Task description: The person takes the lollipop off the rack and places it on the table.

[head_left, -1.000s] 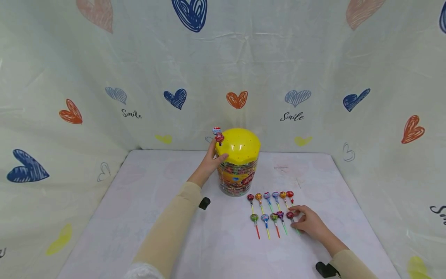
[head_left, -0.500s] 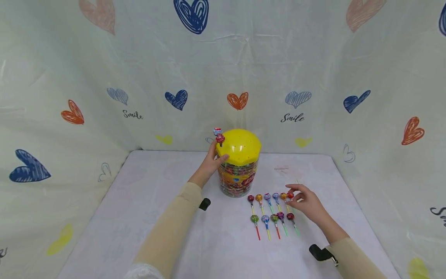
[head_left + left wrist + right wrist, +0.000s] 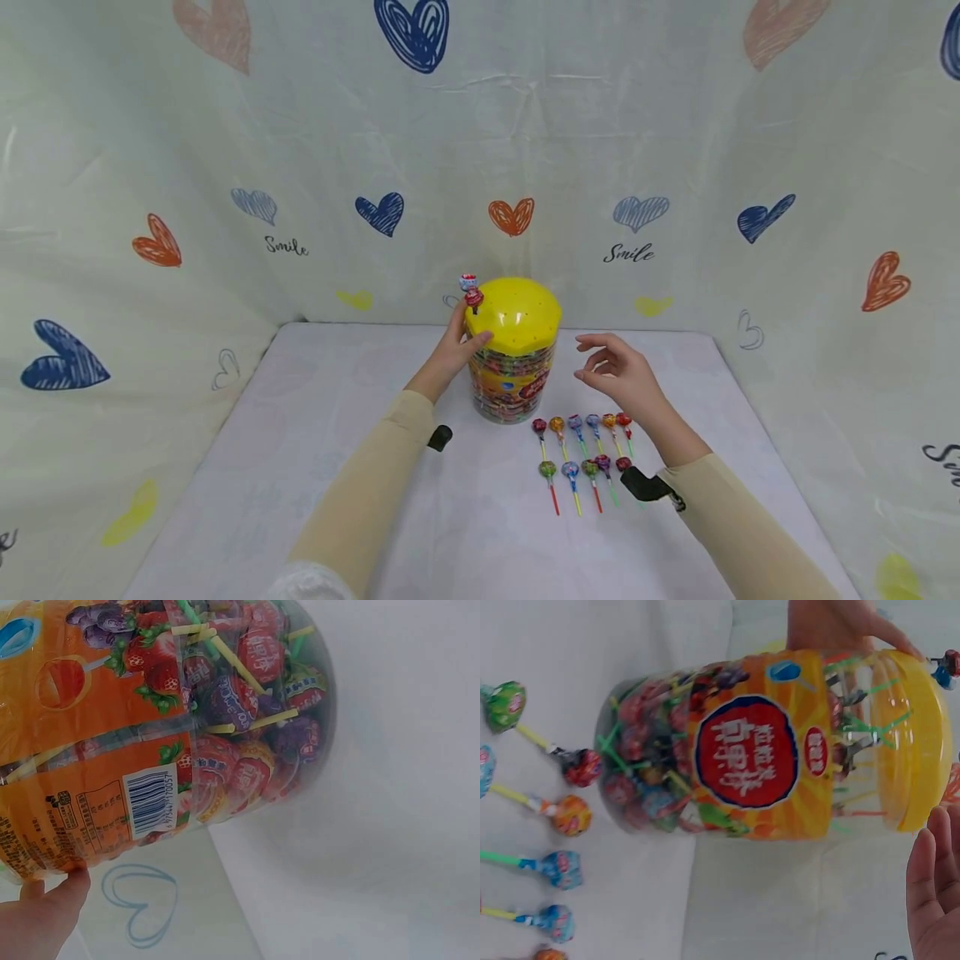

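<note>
A clear plastic lollipop jar (image 3: 512, 385) with a yellow lid (image 3: 521, 312) stands on the table, and its orange label (image 3: 810, 712) shows in the right wrist view. My left hand (image 3: 452, 348) holds the jar's upper left side, thumb in front; the far fingers are hidden. Two lollipops (image 3: 472, 297), one red and one blue, stick up at the lid's left edge. My right hand (image 3: 621, 373) is in the air right of the jar, fingers loosely bent, holding nothing. Wrapped lollipops (image 3: 575, 422) lie in two rows below that hand.
White cloth covers the table (image 3: 300, 400). Behind it hangs a pale curtain (image 3: 450, 133) printed with hearts. A black wrist mount (image 3: 645, 485) under the right sleeve covers part of the lower row's right end.
My right hand has left the lower row's rightmost lollipop, passed over the upper row and risen up and left toward the jar. My left hand and the jar stay put.
</note>
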Demonstrator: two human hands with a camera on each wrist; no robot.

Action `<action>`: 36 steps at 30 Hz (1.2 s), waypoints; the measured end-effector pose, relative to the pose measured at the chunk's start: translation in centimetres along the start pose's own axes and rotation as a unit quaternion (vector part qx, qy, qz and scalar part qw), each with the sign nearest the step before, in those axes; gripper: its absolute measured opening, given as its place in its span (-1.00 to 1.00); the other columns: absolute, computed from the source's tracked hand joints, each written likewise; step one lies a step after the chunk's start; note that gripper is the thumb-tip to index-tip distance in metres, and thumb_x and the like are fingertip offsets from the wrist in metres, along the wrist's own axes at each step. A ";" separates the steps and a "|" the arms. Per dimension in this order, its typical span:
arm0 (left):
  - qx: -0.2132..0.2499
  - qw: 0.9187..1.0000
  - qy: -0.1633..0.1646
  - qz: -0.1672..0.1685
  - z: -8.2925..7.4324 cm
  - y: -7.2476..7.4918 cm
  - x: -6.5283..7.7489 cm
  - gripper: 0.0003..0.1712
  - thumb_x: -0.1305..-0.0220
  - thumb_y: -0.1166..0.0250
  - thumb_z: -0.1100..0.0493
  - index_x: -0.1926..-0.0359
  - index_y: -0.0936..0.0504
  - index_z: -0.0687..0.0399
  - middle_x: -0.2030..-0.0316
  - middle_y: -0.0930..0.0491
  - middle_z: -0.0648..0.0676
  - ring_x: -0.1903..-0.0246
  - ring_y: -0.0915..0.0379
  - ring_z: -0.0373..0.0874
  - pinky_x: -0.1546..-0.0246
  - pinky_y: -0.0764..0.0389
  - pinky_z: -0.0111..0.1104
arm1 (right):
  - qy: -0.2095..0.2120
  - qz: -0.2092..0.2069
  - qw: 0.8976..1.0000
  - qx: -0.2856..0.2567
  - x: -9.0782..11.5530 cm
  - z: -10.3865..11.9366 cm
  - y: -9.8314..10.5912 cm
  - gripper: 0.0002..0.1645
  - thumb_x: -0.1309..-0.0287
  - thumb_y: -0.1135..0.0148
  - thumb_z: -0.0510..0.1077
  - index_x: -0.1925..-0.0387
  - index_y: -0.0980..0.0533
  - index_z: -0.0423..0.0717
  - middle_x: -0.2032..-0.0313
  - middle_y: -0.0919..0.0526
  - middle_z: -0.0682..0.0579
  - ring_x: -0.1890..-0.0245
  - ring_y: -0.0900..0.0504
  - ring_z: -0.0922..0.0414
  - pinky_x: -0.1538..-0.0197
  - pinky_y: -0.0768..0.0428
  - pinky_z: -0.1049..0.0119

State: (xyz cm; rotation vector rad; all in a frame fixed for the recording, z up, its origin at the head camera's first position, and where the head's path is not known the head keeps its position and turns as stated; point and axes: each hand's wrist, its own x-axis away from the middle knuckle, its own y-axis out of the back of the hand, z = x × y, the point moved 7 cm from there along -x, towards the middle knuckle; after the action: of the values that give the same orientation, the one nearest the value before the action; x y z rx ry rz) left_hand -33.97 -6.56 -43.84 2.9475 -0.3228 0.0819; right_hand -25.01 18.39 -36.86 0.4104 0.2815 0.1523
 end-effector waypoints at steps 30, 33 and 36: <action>0.029 0.999 -0.028 0.018 0.1 0.1 -0.2 0.07 -0.25 -0.27 -0.27 -0.54 0.23 -0.36 -0.54 0.26 0.02 -0.48 0.36 0.14 -0.35 0.14 0.23 | 0.110 0.138 0.984 0.031 -11.2 6.0 -6.2 -0.40 -0.11 -0.39 -0.16 -0.22 -0.50 -0.01 -0.22 -0.48 0.05 -0.20 -0.38 0.02 -0.28 -0.35 0.02; 0.028 0.999 -0.024 0.021 0.2 0.1 -0.1 0.05 -0.25 -0.26 -0.27 -0.54 0.23 -0.41 -0.54 0.29 -0.01 -0.48 0.38 0.14 -0.35 0.15 0.24 | 0.113 0.165 0.980 0.028 -11.9 6.1 -6.7 -0.38 -0.11 -0.39 -0.19 -0.24 -0.48 -0.02 -0.23 -0.47 0.05 -0.21 -0.37 0.02 -0.28 -0.34 0.02; 0.026 0.999 -0.018 0.022 0.2 0.1 -0.1 0.02 -0.26 -0.25 -0.27 -0.53 0.22 -0.47 -0.54 0.30 -0.02 -0.48 0.37 0.14 -0.34 0.14 0.25 | 0.119 0.191 0.974 0.026 -12.5 6.2 -7.2 -0.37 -0.12 -0.36 -0.23 -0.26 -0.47 -0.03 -0.23 -0.46 0.05 -0.24 -0.35 0.01 -0.31 -0.32 0.03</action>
State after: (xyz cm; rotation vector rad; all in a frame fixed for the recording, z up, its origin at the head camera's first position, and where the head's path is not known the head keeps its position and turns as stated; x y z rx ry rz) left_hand -34.03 -6.68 -44.07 2.9973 -0.3955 0.0430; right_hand -34.42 7.05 -31.39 0.4959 0.4411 0.5745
